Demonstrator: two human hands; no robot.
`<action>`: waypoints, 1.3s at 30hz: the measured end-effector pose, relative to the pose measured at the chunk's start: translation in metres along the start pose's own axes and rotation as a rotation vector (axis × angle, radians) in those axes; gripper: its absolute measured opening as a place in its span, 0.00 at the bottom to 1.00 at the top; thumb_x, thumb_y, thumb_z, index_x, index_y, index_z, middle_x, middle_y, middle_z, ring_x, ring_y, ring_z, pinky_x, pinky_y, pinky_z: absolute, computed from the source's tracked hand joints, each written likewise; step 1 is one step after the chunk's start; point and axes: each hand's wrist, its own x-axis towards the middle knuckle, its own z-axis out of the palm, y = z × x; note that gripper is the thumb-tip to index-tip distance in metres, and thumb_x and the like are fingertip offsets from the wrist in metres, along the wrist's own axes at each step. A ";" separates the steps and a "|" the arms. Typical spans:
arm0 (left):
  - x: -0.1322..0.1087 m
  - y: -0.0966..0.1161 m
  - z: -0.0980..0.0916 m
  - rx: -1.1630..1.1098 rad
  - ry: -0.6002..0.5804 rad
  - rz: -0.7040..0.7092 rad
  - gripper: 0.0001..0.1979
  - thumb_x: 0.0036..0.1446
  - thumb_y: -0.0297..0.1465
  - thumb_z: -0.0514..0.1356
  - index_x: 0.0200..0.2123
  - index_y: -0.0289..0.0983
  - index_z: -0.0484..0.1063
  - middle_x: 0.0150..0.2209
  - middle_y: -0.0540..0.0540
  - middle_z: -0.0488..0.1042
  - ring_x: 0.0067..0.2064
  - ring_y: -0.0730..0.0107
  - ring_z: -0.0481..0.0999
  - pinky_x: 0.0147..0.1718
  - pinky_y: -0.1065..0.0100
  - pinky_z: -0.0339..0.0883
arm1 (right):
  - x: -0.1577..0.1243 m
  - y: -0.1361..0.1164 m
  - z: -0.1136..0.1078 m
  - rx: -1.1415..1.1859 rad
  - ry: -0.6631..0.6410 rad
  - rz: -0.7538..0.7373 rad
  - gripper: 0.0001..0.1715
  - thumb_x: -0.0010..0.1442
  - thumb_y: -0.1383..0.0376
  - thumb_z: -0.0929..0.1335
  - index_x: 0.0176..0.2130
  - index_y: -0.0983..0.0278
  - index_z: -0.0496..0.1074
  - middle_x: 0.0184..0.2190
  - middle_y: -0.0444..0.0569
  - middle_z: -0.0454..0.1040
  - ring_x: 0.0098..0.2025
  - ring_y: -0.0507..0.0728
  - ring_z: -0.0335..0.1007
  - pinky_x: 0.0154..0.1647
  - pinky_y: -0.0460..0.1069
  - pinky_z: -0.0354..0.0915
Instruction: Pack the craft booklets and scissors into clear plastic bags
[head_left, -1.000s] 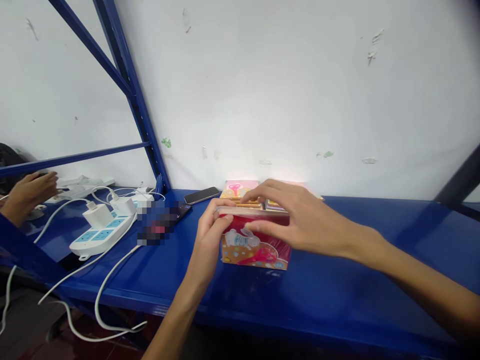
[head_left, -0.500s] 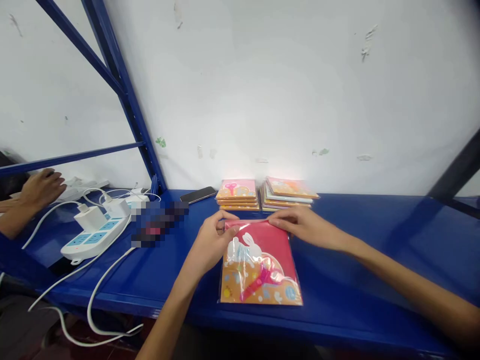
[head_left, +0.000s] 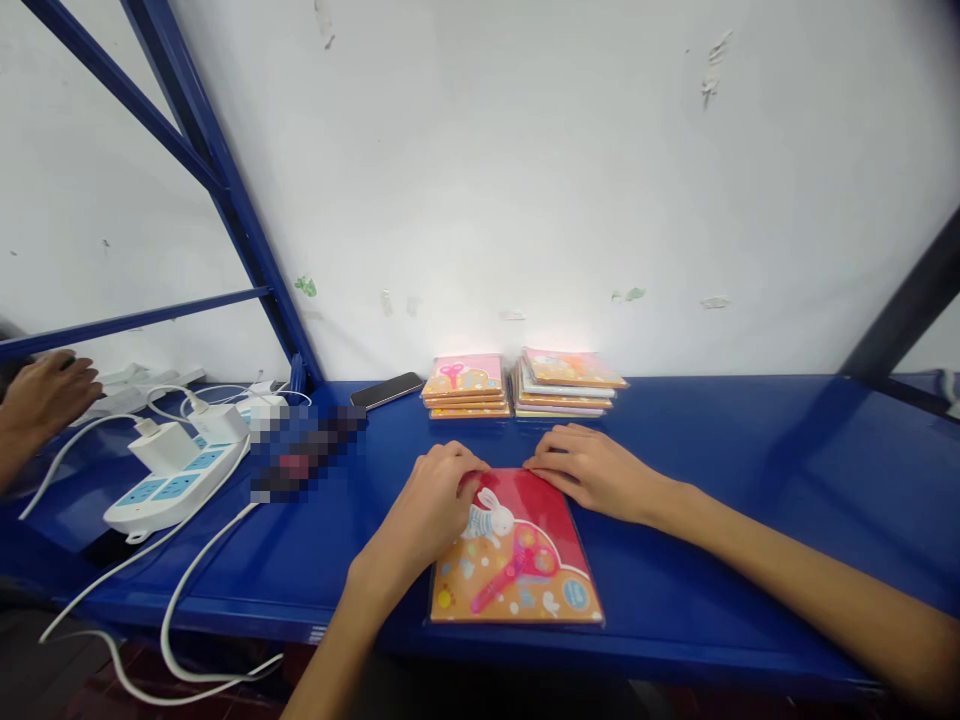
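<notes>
A flat, clear-wrapped paper craft packet (head_left: 551, 510) lies at the front of the blue table, red at the top and orange below. A white rabbit and pink scissors show on its front. My left hand (head_left: 442, 505) is closed at its upper left corner, thumb over the front and covering part of the rabbit's side. At the upper right corner, my right hand (head_left: 589, 470) has its curled fingertips on the top edge. Behind them stand a left stack of similar packets (head_left: 466, 385) and a right stack (head_left: 570, 382), the latter less even.
To the left lie a black phone (head_left: 386, 391), a blurred-out dark object (head_left: 307, 455) and a white power strip (head_left: 176, 485) with plugs and trailing cables. Another person's hand (head_left: 49, 400) is beyond the blue metal frame (head_left: 225, 205). A white wall (head_left: 480, 180) rises behind the table.
The packet's top edge has come down from its slightly raised position and the packet now lies flatter. Both hands have moved down with it, fingers more curled. The view has shifted slightly.
</notes>
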 end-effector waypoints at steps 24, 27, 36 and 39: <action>-0.005 0.026 -0.001 0.290 -0.175 0.064 0.13 0.67 0.26 0.51 0.44 0.38 0.76 0.44 0.44 0.75 0.48 0.59 0.73 0.49 0.60 0.67 | 0.007 -0.020 -0.009 0.183 0.027 0.264 0.20 0.70 0.66 0.63 0.33 0.65 0.81 0.33 0.51 0.83 0.35 0.57 0.77 0.39 0.50 0.66; -0.004 0.024 0.000 0.259 -0.184 0.109 0.14 0.67 0.25 0.50 0.44 0.38 0.76 0.46 0.44 0.75 0.49 0.60 0.73 0.51 0.61 0.66 | 0.009 -0.022 -0.010 0.200 0.018 0.258 0.20 0.69 0.66 0.63 0.31 0.65 0.80 0.32 0.51 0.82 0.34 0.57 0.76 0.37 0.49 0.65; -0.002 0.025 -0.006 0.278 -0.172 -0.034 0.10 0.66 0.28 0.55 0.41 0.39 0.77 0.43 0.45 0.77 0.47 0.58 0.74 0.47 0.60 0.65 | 0.009 -0.024 -0.006 0.207 0.017 0.306 0.20 0.69 0.65 0.63 0.33 0.64 0.80 0.32 0.50 0.82 0.35 0.57 0.77 0.37 0.49 0.64; 0.000 0.021 -0.009 0.289 -0.151 -0.098 0.10 0.65 0.28 0.56 0.37 0.38 0.78 0.40 0.43 0.78 0.45 0.56 0.75 0.46 0.59 0.64 | 0.009 -0.017 -0.009 0.148 0.010 0.407 0.20 0.68 0.65 0.63 0.31 0.63 0.80 0.31 0.50 0.82 0.33 0.57 0.77 0.36 0.49 0.63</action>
